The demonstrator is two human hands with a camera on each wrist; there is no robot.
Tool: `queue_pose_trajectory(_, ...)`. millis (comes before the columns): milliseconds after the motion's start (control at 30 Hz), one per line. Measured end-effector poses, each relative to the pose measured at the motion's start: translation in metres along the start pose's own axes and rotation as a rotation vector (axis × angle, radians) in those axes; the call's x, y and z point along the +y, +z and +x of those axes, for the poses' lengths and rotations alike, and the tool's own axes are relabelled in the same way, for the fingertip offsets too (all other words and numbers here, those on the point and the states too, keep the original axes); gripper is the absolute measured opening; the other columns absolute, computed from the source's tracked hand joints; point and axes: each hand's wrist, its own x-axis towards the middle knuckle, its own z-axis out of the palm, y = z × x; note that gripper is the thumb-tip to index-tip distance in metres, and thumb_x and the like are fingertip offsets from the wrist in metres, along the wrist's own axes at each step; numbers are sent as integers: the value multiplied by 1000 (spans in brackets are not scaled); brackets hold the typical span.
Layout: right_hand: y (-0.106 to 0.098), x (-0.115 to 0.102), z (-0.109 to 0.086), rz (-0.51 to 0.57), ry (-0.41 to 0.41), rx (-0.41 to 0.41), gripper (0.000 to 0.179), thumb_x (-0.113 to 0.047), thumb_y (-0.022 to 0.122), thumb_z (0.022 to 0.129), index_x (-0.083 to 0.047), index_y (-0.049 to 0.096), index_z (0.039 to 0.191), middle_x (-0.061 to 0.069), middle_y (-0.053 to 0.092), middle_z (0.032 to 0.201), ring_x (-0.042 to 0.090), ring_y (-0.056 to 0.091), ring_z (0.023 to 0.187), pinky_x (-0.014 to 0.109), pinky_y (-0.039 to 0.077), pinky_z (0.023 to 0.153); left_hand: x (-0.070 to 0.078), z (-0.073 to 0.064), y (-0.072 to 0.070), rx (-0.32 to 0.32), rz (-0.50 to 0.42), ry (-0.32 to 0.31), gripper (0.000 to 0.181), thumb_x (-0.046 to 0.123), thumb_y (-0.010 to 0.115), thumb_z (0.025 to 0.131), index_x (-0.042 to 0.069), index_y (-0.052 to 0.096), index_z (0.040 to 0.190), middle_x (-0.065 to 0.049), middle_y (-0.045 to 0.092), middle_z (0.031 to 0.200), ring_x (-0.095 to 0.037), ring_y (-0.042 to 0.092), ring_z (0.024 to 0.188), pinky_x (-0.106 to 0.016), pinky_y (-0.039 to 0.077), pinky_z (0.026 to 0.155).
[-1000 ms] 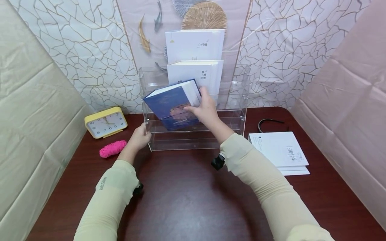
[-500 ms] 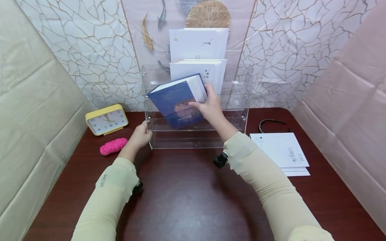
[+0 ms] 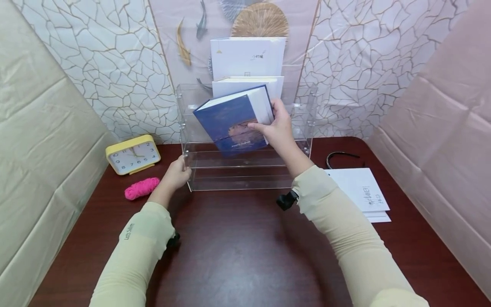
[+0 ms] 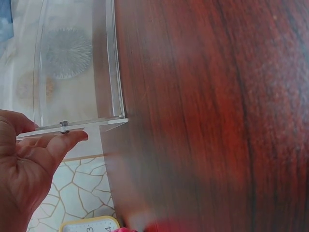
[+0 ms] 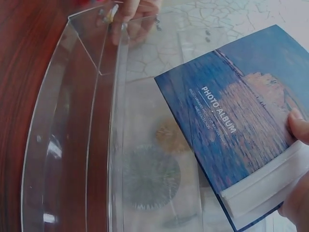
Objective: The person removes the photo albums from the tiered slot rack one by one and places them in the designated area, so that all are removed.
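Observation:
My right hand (image 3: 281, 126) pinches a blue photo album (image 3: 234, 123) by its white spine side, thumb on the front cover. The album is tilted, held in front of a clear acrylic rack (image 3: 245, 183). In the right wrist view the album's cover (image 5: 227, 106) reads "PHOTO ALBUM", and its lower corner is apart from the rack's front shelf. My left hand (image 3: 177, 174) grips the left side panel of the rack; in the left wrist view this hand (image 4: 29, 164) has thumb and fingers on either side of the panel's edge.
Two white albums stand in the rack, an upper one (image 3: 247, 57) and a lower one (image 3: 226, 88) partly hidden. A yellow clock (image 3: 133, 155) and pink yarn (image 3: 142, 189) lie left. At right are a white album (image 3: 360, 189), partly under the right sleeve, and a black headband (image 3: 341, 153).
The blue photo album has moved up and to the right in my right hand, away from the rack's lower shelf. My left hand keeps its hold on the rack.

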Motion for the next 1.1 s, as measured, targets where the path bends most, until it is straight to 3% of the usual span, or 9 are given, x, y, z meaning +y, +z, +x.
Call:
queue_pose_trajectory(333, -25, -5, -2, 175, 95, 91, 52, 11, 80, 62, -6, 45, 96, 12, 61, 100, 21, 56, 92, 34, 48, 79, 0, 0, 0, -15, -6, -21, 41, -1, 45, 89, -12, 39, 129, -29, 57, 106, -34, 51, 91, -45, 43, 84)
queue_pose_trajectory(567, -43, -12, -11, 405, 140, 187, 49, 18, 74, 65, -7, 47, 97, 11, 62, 101, 25, 58, 95, 33, 49, 79, -1, -1, -2, -29, -11, -20, 42, -2, 44, 90, -14, 37, 130, -32, 55, 109, -36, 51, 93, -46, 44, 84)
queue_pose_trajectory(867, -86, -31, -43, 778, 185, 468, 50, 28, 67, 63, 3, 51, 103, 16, 60, 94, 25, 60, 85, 34, 51, 77, 2, -2, -1, -29, 36, 6, 37, -2, 46, 88, -15, 40, 122, -29, 58, 98, -35, 51, 88, -45, 43, 81)
queue_pose_trajectory(1000, -114, -32, -69, 970, 232, 577, 45, 27, 68, 64, 8, 52, 102, 18, 58, 86, 27, 61, 72, 35, 54, 69, 1, -2, 0, -28, 38, 8, 37, -2, 46, 88, -15, 40, 123, -30, 58, 100, -35, 52, 88, -46, 44, 81)
queue_pose_trajectory(1100, -137, -30, -96, 1018, 283, 675, 42, 24, 68, 67, 9, 54, 103, 18, 59, 84, 27, 62, 68, 36, 54, 64, 1, -2, 0, -32, 35, 10, 37, -3, 45, 88, -15, 40, 123, -29, 58, 99, -34, 52, 87, -45, 44, 80)
